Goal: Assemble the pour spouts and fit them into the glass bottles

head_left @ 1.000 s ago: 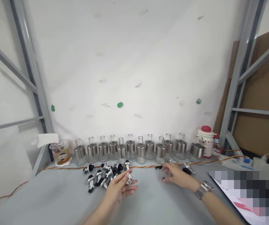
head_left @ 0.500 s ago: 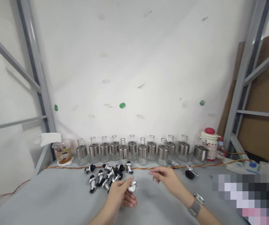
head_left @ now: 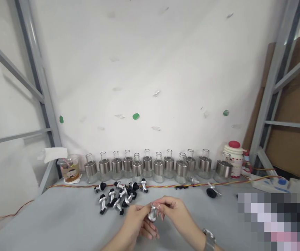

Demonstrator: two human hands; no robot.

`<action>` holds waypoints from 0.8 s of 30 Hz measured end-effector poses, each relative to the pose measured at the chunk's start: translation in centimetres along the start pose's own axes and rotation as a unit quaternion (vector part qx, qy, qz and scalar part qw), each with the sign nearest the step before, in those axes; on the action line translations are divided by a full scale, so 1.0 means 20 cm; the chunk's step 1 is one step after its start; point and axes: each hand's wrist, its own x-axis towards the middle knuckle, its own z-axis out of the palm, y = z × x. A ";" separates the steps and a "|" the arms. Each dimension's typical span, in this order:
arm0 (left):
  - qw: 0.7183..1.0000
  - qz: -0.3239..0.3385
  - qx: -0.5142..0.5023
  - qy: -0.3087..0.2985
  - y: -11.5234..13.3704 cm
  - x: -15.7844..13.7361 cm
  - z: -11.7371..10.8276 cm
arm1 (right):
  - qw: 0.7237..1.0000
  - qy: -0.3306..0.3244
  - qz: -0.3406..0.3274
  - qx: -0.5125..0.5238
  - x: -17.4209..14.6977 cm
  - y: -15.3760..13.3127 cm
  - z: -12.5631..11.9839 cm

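My left hand point(head_left: 136, 223) is closed around a silver bottle pourer point(head_left: 152, 214), holding it over the front middle of the table. My right hand point(head_left: 174, 209) pinches the same pourer from the other side, its fingertips at the upper end. The fingers partly hide the pourer. Left of my hands lies a loose pile of silver and black bottle pourers point(head_left: 117, 204). Behind stands a row of several glass bottles point(head_left: 158, 168) with steel sleeves and open necks. One more pourer point(head_left: 212, 192) lies to the right.
A red and yellow twisted cable point(head_left: 160, 186) crosses the table, with small black pieces point(head_left: 181, 187) beside it. A plastic cup point(head_left: 70, 170) stands at the left; a red-topped container point(head_left: 236, 160) and a power strip point(head_left: 267, 184) are at the right.
My right hand has moved left and down and now grips the pourer in my left hand. My left hand has shifted slightly right. The small black pieces by the cable are now uncovered.
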 end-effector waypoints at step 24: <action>0.998 0.022 -0.059 -0.024 0.08 -0.01 -0.04 | 0.922 0.120 -0.091 -0.356 0.10 -0.05 -0.39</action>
